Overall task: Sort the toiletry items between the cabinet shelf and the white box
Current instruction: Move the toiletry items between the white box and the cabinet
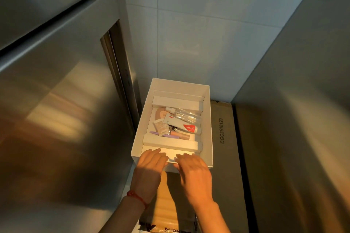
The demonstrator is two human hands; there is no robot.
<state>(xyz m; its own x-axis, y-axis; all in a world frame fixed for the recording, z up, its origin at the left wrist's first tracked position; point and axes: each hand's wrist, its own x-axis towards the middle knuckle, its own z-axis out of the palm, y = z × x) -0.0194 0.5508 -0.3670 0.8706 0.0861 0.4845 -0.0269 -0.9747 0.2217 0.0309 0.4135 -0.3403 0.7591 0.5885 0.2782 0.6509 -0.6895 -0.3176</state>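
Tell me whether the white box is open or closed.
Open: the white box has no lid on, and its inside shows a tube, a clear bottle and sachets.

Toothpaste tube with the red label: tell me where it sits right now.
In the head view, the toothpaste tube lies in the white box, in its middle section, just under the clear spray bottle and right of the small sachet.

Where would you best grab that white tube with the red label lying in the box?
Pinch the white tube with the red label across its middle, coming straight down from above. It lies flat on top of the other items, and the white cardboard box walls block any sideways approach.
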